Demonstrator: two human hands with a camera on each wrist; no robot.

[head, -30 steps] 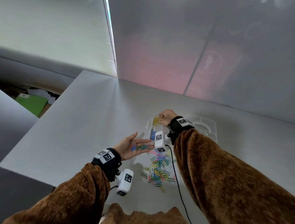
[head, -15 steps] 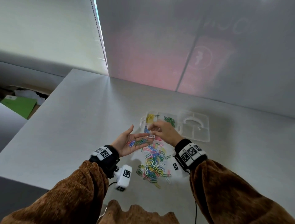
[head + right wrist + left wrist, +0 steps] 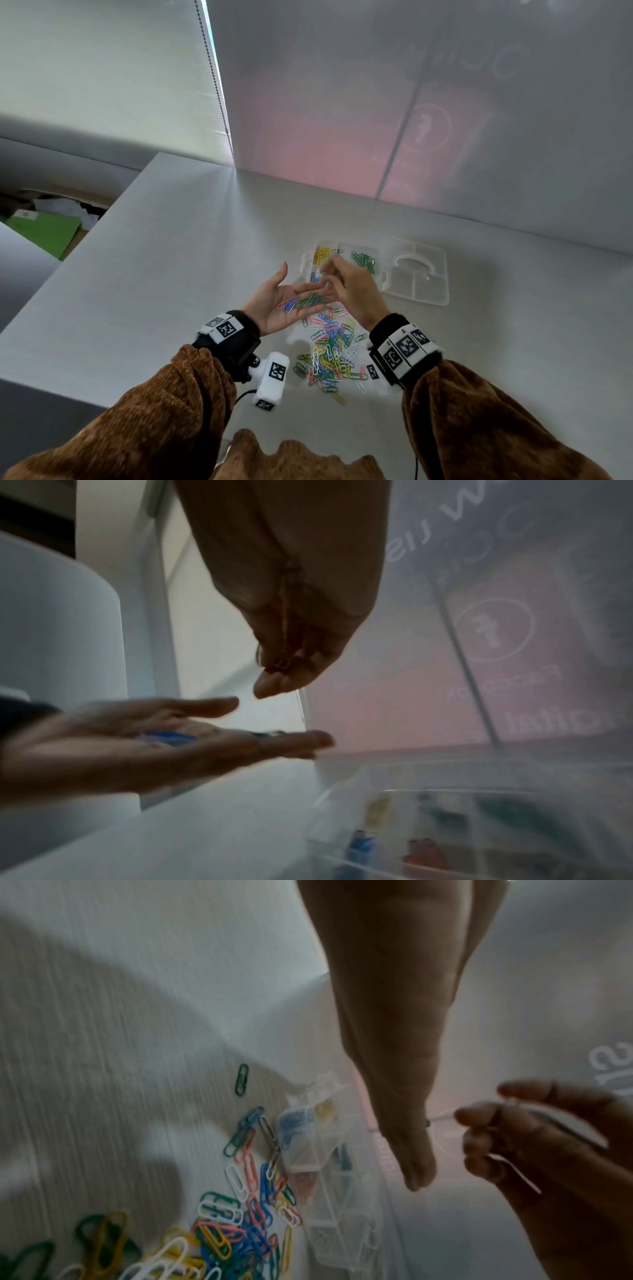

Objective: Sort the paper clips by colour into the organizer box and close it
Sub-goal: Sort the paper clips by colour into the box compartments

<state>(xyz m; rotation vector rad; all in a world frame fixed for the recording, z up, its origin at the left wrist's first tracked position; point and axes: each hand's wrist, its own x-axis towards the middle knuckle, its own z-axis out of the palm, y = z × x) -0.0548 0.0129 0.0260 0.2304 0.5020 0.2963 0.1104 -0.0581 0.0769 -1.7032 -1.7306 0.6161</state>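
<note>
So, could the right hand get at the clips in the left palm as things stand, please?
Probably yes: the left hand lies open, palm up, its clips uncovered, and the right hand hovers beside its fingertips, already pinching a white clip.

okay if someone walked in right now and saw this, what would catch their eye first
Probably the bright heap of mixed paper clips on the grey table, just in front of the clear organizer box. Next, the left hand held palm up over it with a few clips lying in it, while the right hand pinches a white clip beside its fingertips.

dim, soft daylight from the left – wrist views blurred, perhaps motion-smeared
</note>
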